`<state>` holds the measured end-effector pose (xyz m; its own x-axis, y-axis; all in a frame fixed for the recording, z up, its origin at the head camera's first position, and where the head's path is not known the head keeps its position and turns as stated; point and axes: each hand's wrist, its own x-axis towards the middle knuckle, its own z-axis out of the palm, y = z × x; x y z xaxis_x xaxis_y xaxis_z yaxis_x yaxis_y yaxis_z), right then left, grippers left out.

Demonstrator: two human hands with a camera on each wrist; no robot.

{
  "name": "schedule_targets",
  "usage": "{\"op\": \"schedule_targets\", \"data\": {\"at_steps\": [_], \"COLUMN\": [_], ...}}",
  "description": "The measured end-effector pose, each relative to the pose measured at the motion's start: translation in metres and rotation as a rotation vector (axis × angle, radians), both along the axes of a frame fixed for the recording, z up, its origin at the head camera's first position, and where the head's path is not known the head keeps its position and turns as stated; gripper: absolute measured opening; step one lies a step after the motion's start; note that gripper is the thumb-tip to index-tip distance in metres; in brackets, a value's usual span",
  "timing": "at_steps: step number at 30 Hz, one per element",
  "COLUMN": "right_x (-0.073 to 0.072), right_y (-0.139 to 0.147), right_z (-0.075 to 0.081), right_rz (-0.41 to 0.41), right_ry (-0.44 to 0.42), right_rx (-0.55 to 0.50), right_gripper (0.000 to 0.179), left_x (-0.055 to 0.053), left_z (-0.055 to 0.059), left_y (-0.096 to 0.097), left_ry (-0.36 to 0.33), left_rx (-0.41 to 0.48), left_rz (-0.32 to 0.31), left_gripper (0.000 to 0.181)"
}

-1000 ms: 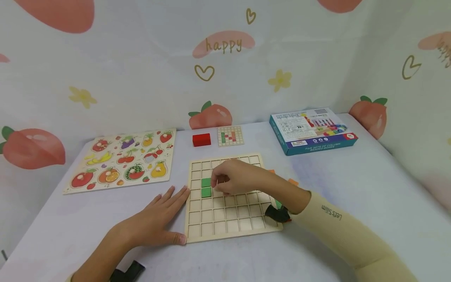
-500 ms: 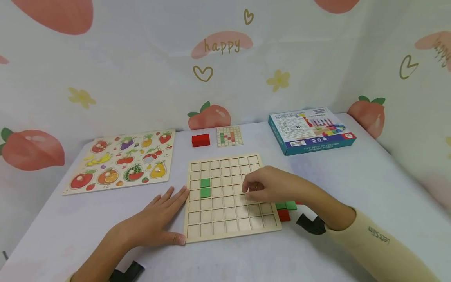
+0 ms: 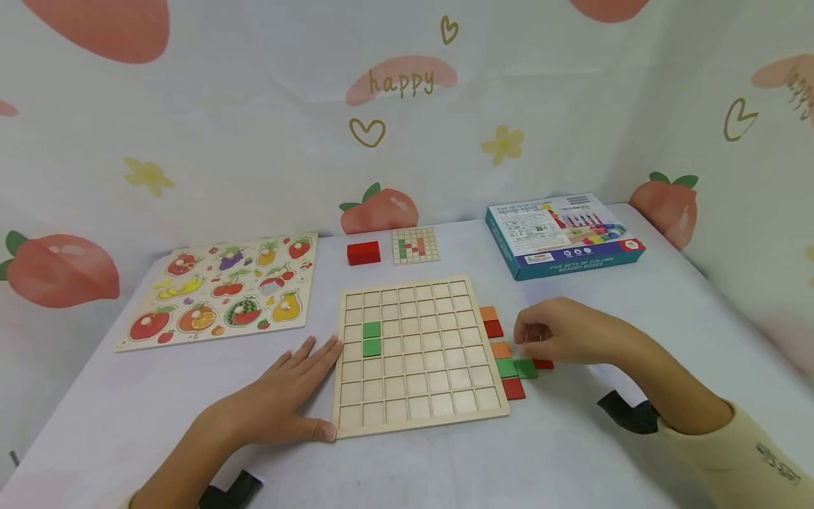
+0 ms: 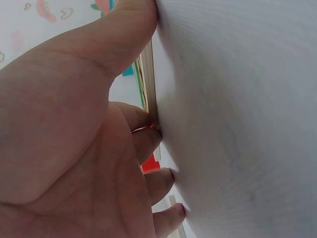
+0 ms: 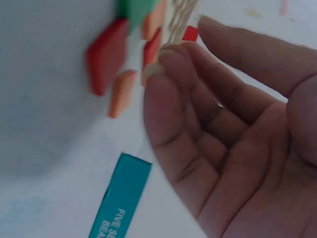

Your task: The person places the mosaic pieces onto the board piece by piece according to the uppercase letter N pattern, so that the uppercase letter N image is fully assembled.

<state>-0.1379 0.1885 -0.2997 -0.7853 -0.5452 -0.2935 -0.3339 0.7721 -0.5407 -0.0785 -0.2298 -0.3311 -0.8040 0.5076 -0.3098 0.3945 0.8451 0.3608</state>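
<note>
A wooden grid board (image 3: 420,385) lies flat on the table, with two green square tiles (image 3: 372,347) set one above the other in its left part. My left hand (image 3: 276,399) rests on the table with fingers spread, fingertips and thumb against the board's left edge. To the right of the board, my right hand (image 3: 569,332) hovers with loosely bent fingers. The right wrist view shows its thumb apart from the fingers and nothing between them. Below and beside it lie loose orange tiles (image 3: 501,350), green tiles (image 3: 526,368) and red tiles (image 3: 513,389), partly hidden by the hand.
Behind the board are a red block (image 3: 363,253) and a small pattern card (image 3: 416,246) with coloured squares. A fruit puzzle board (image 3: 219,293) lies at the left. At the back right sits a flat teal box (image 3: 564,237). A printed cloth wall encloses the table.
My right hand has left the green tiles on the board and moved right, over the loose tiles, which are now more exposed. The left hand has stayed in place.
</note>
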Motion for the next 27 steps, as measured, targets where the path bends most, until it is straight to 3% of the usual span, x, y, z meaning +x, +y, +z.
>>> {"op": "schedule_targets", "data": {"at_steps": [7,27], "right_x": [-0.001,0.002], "right_y": [0.004,-0.005], "right_z": [-0.007,-0.015], "right_rz": [0.08,0.021], "right_ry": [-0.029,-0.034], "right_rx": [0.05,0.051], "right_gripper": [0.025,0.023], "left_x": [0.001,0.0], "left_z": [-0.001,-0.002], "left_y": [-0.001,0.0], "left_ry": [0.005,-0.008], "left_rx": [0.004,-0.004], "left_rz": [0.002,0.01], "left_gripper": [0.12,0.121]}}
